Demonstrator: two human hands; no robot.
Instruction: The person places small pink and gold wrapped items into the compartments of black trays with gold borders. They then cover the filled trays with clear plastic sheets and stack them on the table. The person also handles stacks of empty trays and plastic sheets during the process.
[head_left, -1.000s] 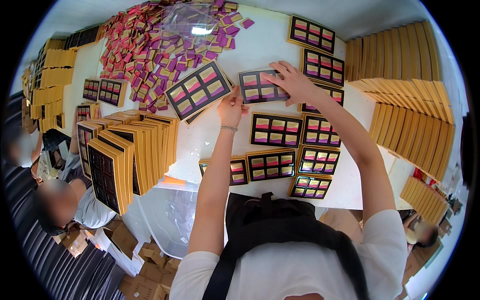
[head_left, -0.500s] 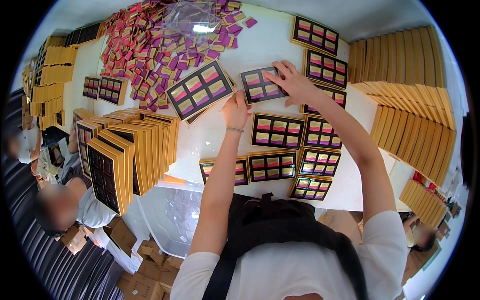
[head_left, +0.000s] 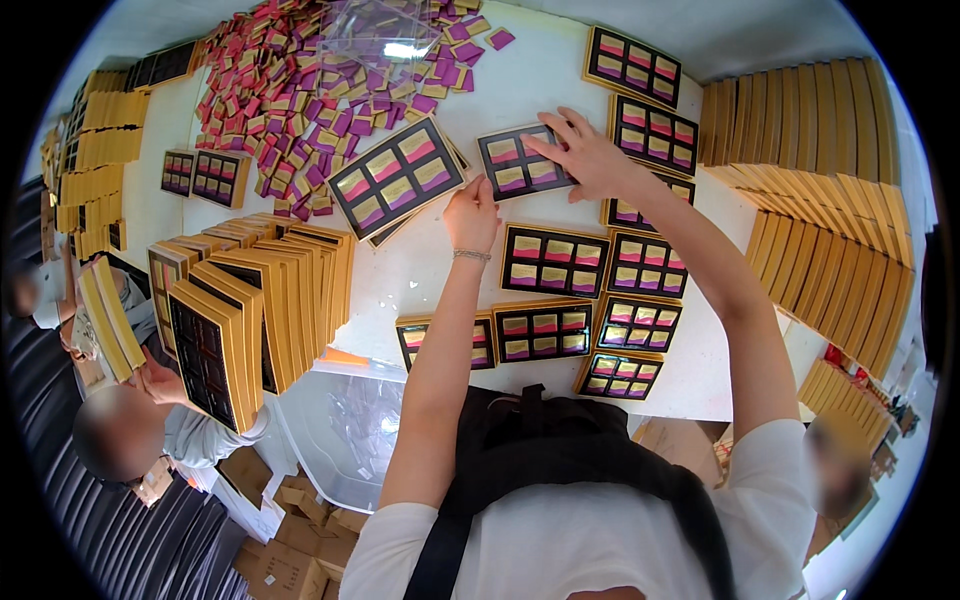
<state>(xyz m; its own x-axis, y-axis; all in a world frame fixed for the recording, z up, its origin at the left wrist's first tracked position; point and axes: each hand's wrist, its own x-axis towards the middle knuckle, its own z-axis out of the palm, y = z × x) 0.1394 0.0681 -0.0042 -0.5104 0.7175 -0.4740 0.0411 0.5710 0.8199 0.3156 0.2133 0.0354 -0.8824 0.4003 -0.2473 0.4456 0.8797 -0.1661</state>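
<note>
A black box with a gold edge and pink, purple and gold packets in its compartments (head_left: 508, 178) lies flat ahead of me. Its face looks hazy, as if under a clear cover. My right hand (head_left: 588, 160) grips its right end, fingers across the top and thumb at the near edge. Closed fingertips of my left hand (head_left: 472, 215) sit at the gap between this box and a tilted filled box (head_left: 396, 178) on its left. What they pinch, if anything, is hidden. Beneath the tilted box, another box (head_left: 392, 235) partly shows.
Loose packets (head_left: 290, 110) heap at the back left, a clear plastic piece (head_left: 380, 40) on them. Filled boxes (head_left: 555, 262) line the right and near side. Upright boxes (head_left: 300, 300) stand left, stacked boxes (head_left: 800, 120) right. A clear bin (head_left: 345, 430) is below the table edge.
My hands and the box between them have barely shifted. At the left, a co-worker's hand now holds up gold-edged boxes. Another person at the right has come closer into view.
</note>
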